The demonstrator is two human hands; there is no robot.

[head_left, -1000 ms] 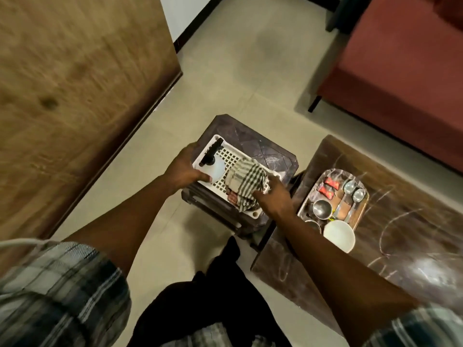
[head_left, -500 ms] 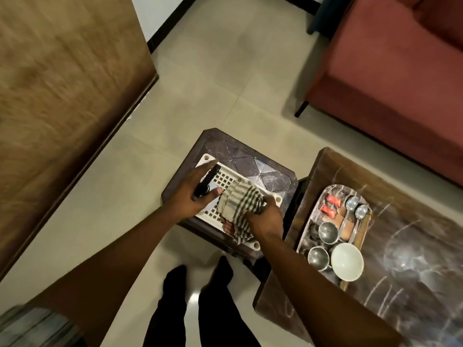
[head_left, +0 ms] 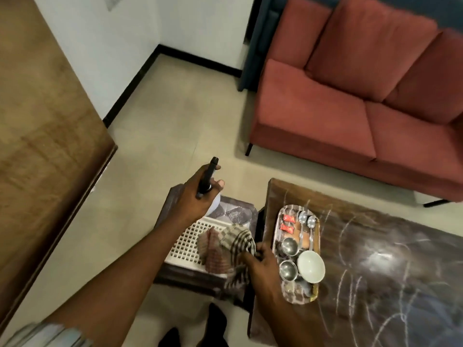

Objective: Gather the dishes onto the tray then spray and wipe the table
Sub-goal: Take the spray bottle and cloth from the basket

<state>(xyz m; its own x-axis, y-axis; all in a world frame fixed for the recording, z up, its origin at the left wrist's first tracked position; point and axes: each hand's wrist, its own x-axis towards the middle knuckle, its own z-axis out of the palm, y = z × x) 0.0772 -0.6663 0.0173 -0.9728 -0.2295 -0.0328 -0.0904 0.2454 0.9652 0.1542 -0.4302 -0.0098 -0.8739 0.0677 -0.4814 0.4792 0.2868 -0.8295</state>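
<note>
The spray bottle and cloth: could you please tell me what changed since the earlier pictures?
The left hand has lifted the spray bottle out of the white basket. The right hand still grips the checked cloth; the loaded tray stays on the table.

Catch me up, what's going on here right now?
A person's left hand holds a black-nozzled white spray bottle above the dark stool, while the right hand grips a checked cloth over the white perforated plastic basket. The white bowl, steel cups and spoons already sit on the oval steel tray on the dark streaked wooden table. Spraying and wiping look not yet begun.
</note>
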